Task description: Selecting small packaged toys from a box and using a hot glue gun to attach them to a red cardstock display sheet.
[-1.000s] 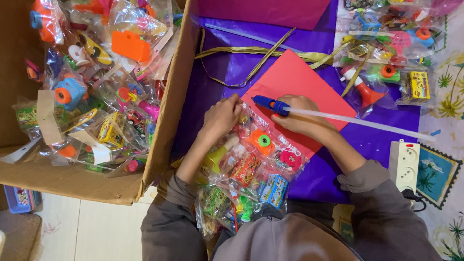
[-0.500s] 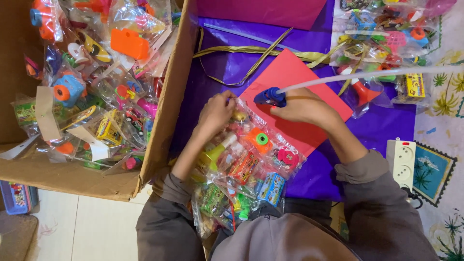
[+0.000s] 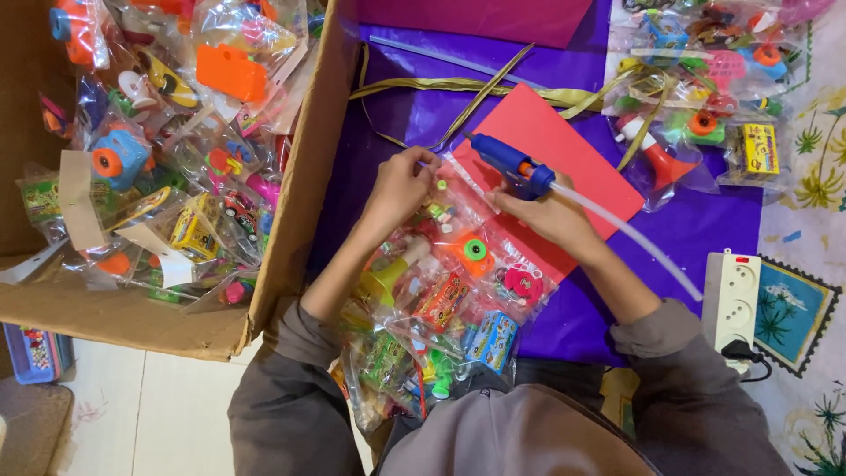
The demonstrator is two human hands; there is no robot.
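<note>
Two hands work close: the left hand [image 3: 401, 185] pinches the bag [image 3: 458, 264] top, the right hand [image 3: 551, 211] grips the glue gun [image 3: 511, 167], whose hot nozzle might burn fingers or melt plastic.

A home floor turned packing spot: tiled floor [image 3: 132, 405], patterned mat [image 3: 815, 150], a cardboard box [image 3: 291, 203] heaped with bagged toys [image 3: 176, 150], power strip [image 3: 730, 295].

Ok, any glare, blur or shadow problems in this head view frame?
Head view: even, soft lighting with faint shadows; glare speckles the clear toy bag under both hands and the packets in the cardboard box; left hand, right hand and blue glue gun are sharp; edges slightly bowed.
</note>
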